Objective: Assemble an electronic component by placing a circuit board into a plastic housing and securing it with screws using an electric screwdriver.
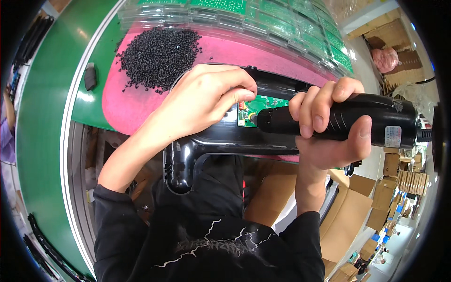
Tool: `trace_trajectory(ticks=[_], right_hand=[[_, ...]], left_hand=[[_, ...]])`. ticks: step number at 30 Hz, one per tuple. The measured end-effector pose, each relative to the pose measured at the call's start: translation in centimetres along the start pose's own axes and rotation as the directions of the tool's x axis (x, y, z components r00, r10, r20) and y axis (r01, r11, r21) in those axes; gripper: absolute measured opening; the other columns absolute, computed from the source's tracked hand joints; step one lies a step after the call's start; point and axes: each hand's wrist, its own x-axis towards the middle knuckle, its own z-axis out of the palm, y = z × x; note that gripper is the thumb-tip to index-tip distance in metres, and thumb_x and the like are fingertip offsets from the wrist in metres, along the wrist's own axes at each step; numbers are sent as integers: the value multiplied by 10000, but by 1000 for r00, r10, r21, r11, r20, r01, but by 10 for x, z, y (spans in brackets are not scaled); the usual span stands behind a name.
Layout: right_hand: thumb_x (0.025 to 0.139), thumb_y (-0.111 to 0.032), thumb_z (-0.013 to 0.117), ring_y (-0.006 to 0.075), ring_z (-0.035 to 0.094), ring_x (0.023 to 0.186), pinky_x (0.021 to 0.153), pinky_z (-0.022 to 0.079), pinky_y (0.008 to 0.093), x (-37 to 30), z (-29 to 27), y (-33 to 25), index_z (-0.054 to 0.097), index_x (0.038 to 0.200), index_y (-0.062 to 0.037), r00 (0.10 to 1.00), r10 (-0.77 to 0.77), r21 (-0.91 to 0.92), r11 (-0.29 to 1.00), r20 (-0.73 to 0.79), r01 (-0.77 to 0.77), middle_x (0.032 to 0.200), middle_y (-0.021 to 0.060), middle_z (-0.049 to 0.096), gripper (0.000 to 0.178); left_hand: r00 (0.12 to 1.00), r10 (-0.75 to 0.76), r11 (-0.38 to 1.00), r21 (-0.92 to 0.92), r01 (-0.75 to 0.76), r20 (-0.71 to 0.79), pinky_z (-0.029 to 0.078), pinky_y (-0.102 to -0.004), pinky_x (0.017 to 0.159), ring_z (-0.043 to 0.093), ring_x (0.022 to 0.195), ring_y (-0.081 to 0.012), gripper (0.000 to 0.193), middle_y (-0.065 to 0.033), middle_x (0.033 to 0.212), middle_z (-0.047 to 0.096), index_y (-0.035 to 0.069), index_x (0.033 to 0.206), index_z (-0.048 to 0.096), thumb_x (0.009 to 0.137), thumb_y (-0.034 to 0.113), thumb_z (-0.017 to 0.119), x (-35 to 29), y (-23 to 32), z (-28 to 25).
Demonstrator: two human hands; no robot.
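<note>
Honestly, it's a busy room: opened cardboard boxes point(350, 221) crowd the right, and a person in purple point(8, 136) shows at the left rim. A glossy green bench surface point(47, 94) fills the left side, a pink mat point(112, 101) on it, clear plastic trays point(206, 21) of green boards along the far side. A black plastic housing point(225, 141) lies across the near part of the mat, its left leg jutting past the edge, so a hard push there might tip or slide it. The right hand point(324, 152) wraps an electric screwdriver point(350, 113), nose over the housing; an off-centre bit could slip and scrape components. The left hand point(206, 94) curls with thumb and fingertips drawn together above the green circuit board point(275, 101) seated in the housing; I can't tell whether they pinch anything, but they're close enough to get nicked. Far left on the mat, black screws point(159, 56) lie heaped and loose, and a careless forearm could scatter them
</note>
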Motion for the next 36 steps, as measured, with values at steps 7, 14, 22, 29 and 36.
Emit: trace_trajectory(ticks=[7,14,22,29,36], right_hand=[[853,-528,543,102,378,432,485,336,283,-1,1,7,478,958,-75,1000,31,9,999,5,-31,591,-1,448,469],[855,-524,541,101,376,430,481,333,282,0,2,10,476,959,-75,999,49,-14,999,8,-49,592,-1,453,465],[867,-517,528,101,379,435,490,333,279,2,-3,9,468,971,-67,999,11,-12,1000,43,-10,607,1,453,466],[851,-506,546,82,397,442,497,333,258,3,-6,1,477,971,-76,995,-40,110,993,87,30,609,-18,456,453],[851,-479,570,93,469,505,579,387,273,2,-6,-13,476,1003,-81,973,-73,189,982,220,31,665,-10,499,436]], left_hand=[[1000,-25,1000,14,25,4,527,-315,694,682,768,-256,86,-120,826,677,-20,922,647,855,13,603,0,-7,2],[997,-61,997,45,59,38,529,-326,709,681,783,-265,102,-126,843,678,-16,934,646,858,35,600,-1,-6,-1],[996,-60,996,71,56,60,515,-349,732,656,821,-286,115,-121,861,661,-5,929,637,839,66,630,-2,-9,2],[971,55,976,195,-101,231,503,-388,689,615,800,-288,164,-92,819,619,24,865,617,789,150,689,-6,-11,1],[931,224,970,24,-240,288,499,-402,650,612,777,-300,180,-92,799,623,19,847,637,798,185,686,-7,-12,3]])
